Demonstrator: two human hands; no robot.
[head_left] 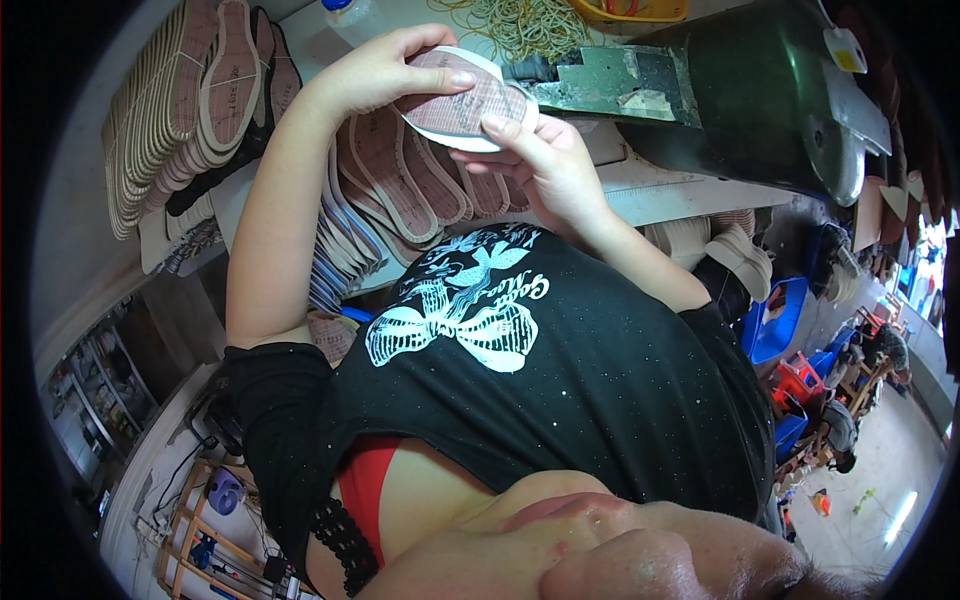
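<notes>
Works over a pale table (700,195), beside a bulky green machine (740,95) and rows of stacked insoles (390,180). Pinches with the left hand (375,75), nearly closed, with thumb on top; grips with the right hand (560,165), with thumb on the edge and fingers curled below. Holds a pinkish, white-rimmed insole (450,112) aloft between them. Should handle light, thin, flexible, hardly fragile or slippery; best taken by opposite edges. Seems to run lengthwise left to right; cannot tell toe from heel.

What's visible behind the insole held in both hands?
Around the held insole show a green machine arm, tangled yellowish bands and more insoles. What lies directly behind it, the left hand and the right hand is hidden.
</notes>
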